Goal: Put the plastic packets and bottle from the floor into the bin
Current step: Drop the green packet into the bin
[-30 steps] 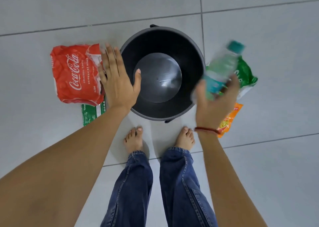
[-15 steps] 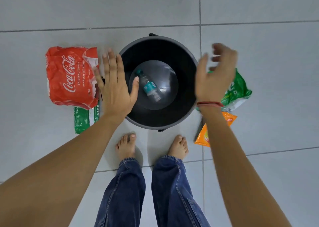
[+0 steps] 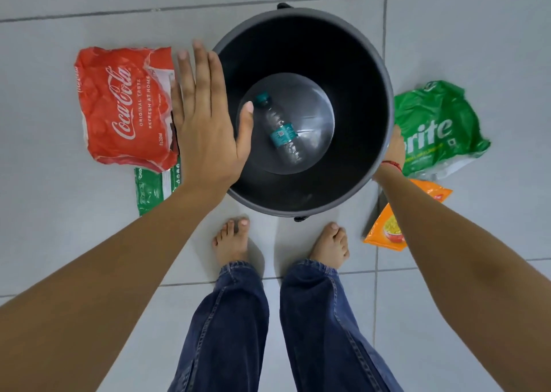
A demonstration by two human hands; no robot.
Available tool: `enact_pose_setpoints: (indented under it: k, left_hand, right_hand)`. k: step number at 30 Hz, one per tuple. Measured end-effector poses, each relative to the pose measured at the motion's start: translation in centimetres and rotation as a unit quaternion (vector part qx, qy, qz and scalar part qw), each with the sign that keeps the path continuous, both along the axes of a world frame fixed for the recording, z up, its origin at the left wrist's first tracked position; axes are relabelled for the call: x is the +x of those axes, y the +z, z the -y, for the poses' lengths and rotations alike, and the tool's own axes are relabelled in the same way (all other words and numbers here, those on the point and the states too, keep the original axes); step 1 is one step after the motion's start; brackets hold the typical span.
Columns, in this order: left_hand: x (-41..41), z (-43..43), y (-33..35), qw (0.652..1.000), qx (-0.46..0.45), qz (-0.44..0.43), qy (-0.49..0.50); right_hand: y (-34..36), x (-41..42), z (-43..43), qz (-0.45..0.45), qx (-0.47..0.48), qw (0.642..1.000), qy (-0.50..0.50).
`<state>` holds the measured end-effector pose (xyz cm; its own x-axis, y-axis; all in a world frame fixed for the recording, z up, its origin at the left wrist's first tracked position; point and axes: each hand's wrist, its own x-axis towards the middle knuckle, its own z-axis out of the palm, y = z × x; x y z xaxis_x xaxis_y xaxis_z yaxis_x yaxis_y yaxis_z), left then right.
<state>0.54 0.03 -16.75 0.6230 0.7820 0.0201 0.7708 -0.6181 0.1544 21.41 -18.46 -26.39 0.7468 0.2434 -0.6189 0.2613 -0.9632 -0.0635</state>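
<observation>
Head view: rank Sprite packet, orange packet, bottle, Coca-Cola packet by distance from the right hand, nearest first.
1. Sprite packet: on the floor right of the bin, right hand at its edge.
2. Orange packet: just below the hand, beside the forearm.
3. Bottle: lying inside the bin.
4. Coca-Cola packet: far side, left of the bin.

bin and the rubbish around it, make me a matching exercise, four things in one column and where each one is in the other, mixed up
Things:
1. bottle
2. red packet
3. big green packet
4. orange packet

Places:
A. on the floor by the right foot, under the right forearm
B. lying on the bottom of the bin
C. on the floor left of the bin, beside the left hand
D. on the floor right of the bin, at the right hand

Pairs: 1-B, 2-C, 3-D, 4-A
</observation>
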Motion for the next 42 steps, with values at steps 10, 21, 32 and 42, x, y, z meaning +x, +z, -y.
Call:
enact_pose_setpoints:
  k: [10, 21, 32, 42]
  left_hand:
    - [0.0, -0.1, 1.5, 0.997, -0.072, -0.002, 0.002]
    - [0.2, -0.5, 2.4, 0.991, -0.13, 0.036, 0.004]
    - [0.4, 0.0, 2.2, 0.995, -0.101, -0.001, 0.003]
    - [0.1, -0.2, 1.8, 0.996, -0.088, 0.012, 0.003]
  right_hand:
    - [17.6, -2.4, -3.5, 0.209, 0.409, 0.885, -0.08]
    - [10.0, -13.4, -11.9, -0.086, 0.195, 0.938, 0.275]
    - [10.4, -9.6, -11.2, -0.112, 0.17, 0.94, 0.273]
    - [7.1, -2.5, 5.8, 0.124, 0.165, 0.971, -0.118]
